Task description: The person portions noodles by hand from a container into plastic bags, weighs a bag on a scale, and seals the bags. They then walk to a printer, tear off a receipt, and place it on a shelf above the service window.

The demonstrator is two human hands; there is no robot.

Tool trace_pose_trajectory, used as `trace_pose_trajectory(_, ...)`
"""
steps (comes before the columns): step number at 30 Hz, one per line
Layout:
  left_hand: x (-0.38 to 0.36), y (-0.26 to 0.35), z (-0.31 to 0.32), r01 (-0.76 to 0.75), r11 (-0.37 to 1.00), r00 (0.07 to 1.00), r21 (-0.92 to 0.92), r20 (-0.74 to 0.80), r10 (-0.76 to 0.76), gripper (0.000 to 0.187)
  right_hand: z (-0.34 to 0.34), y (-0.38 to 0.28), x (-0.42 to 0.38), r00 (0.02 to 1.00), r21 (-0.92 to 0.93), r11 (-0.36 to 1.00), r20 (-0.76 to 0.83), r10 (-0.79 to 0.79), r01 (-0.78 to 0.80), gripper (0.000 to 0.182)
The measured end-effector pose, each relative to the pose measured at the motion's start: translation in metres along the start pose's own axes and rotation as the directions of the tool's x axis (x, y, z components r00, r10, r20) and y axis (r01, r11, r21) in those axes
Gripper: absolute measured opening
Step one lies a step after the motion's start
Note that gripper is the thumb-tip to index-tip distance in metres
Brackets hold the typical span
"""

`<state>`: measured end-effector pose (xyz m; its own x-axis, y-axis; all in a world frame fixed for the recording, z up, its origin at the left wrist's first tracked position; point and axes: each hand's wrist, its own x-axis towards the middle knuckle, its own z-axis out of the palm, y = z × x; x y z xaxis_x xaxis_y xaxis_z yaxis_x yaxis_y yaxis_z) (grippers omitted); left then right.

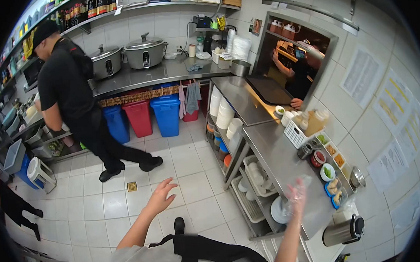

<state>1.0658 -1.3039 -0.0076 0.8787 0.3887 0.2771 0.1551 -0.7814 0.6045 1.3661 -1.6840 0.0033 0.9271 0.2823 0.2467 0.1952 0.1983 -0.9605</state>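
My left hand (pixel 161 198) is bare and stretched out over the tiled floor, fingers apart, touching nothing. Clear, loose plastic, apparently a disposable glove, covers my right hand (pixel 296 197). Its fingers are extended over the near edge of the steel counter (pixel 273 163), and I see nothing held in them. Below that hand, white plates (pixel 279 210) show on the shelf under the counter. Beyond it stand a white bowl of green garnish (pixel 327 172), a jar with red contents (pixel 318 158) and a blue tray of pale pieces (pixel 334 191).
A co-worker in black (pixel 70 91) stands at the left; another person (pixel 304 69) is behind the serving hatch with a dark tray (pixel 269 90). Rice cookers (pixel 144 51) sit on the back counter above blue bins (pixel 166 115). A metal jug (pixel 341 232) stands at lower right.
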Motion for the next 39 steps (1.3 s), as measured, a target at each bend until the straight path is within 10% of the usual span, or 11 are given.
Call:
trace_pose_trajectory(4,0.024,-0.066,-0.029,0.121,0.986,0.989,-0.111,-0.066,-0.129,0.037,0.163,0.011,0.059,0.870,0.526,0.798,0.493,-0.004,-0.295,0.084)
trace_pose_trajectory(10,0.134,-0.106,-0.069,0.096,0.899,0.957,-0.426,-0.209,-0.202,0.038,0.314,0.006,0.146,0.752,0.745,0.314,0.647,-0.127,-0.588,0.093)
trace_pose_trajectory(14,0.200,-0.122,-0.079,0.030,0.900,0.983,-0.435,-0.149,-0.105,0.040,0.365,0.012,0.188,0.730,0.733,0.271,0.671,-0.134,-0.624,0.094)
trace_pose_trajectory(16,0.236,-0.122,-0.067,-0.028,0.906,0.993,-0.423,-0.114,-0.022,0.041,0.380,0.027,0.212,0.717,0.734,0.291,0.673,-0.183,-0.614,0.095)
trace_pose_trajectory(21,0.337,-0.067,-0.023,-0.189,0.868,0.963,-0.460,0.087,0.256,0.064,0.426,0.093,0.281,0.902,0.465,0.864,0.431,-0.032,-0.192,0.072)
trace_pose_trajectory(25,0.440,-0.067,0.009,-0.412,0.895,0.906,-0.173,-0.180,0.383,0.068,0.465,0.119,0.361,0.955,0.359,0.915,0.285,0.080,-0.184,0.070)
trace_pose_trajectory(33,0.616,-0.129,0.033,-0.646,0.742,0.751,-0.177,0.027,0.660,0.069,0.521,0.144,0.550,0.990,0.299,0.951,0.135,0.046,-0.085,0.063)
trace_pose_trajectory(39,0.739,-0.207,0.007,-0.534,0.836,0.818,-0.127,0.175,0.548,0.072,0.519,0.156,0.651,0.987,0.237,0.960,-0.101,-0.127,0.147,0.051)
